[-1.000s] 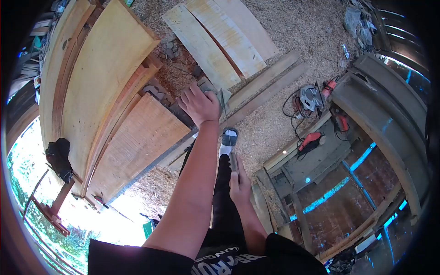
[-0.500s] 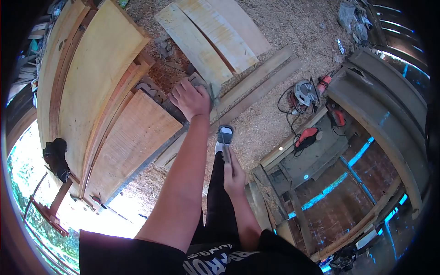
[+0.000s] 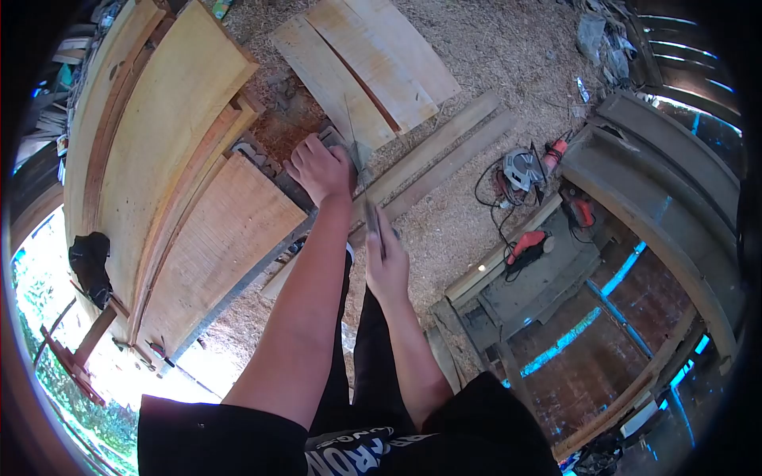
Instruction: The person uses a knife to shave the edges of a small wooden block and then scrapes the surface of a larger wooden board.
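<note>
My right hand (image 3: 387,266) is closed around the handle of a hand saw (image 3: 371,218), seen almost edge-on. Its thin grey blade (image 3: 360,159) points away from me, just right of my left hand. My left hand (image 3: 321,170) is bent over a greyish piece of wood (image 3: 336,141), fingers curled on its top and far side. Where the blade meets the wood is too fine to make out. Beyond my hands lie pale flat boards (image 3: 373,63) on the ground.
Large thick planks (image 3: 159,151) are stacked at left, with a nearer slab (image 3: 222,246) beside my left arm. Two narrow strips (image 3: 444,159) lie on the sawdust floor. At right are a circular saw (image 3: 522,169), a red power tool (image 3: 525,247) and a wooden frame (image 3: 635,190).
My right hand has pushed the saw forward and slightly left, closer to my left hand. My left hand stays on the wood. The view has shifted slightly.
</note>
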